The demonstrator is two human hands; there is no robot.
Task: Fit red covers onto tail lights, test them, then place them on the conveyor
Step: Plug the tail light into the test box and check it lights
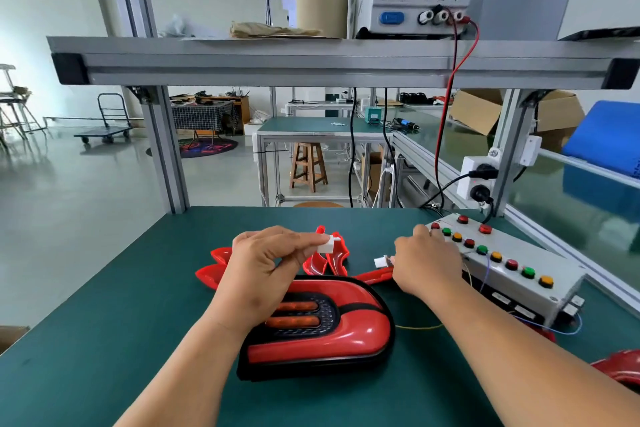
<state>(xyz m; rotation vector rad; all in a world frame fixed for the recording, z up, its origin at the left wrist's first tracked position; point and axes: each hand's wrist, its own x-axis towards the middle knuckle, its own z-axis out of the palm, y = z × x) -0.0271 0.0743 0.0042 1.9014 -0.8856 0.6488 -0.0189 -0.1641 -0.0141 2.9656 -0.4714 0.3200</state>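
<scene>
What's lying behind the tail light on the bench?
Loose red covers lie behind the tail light. The left hand, pinching a white connector, hides part of them.

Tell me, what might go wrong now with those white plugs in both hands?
The left hand pinches one white plug and the right hand holds a second plug, apart; joined crooked, they might jam. The yellow wire by the right forearm could snag and tug the tail light. The loose red covers behind the left hand could get knocked.
</scene>
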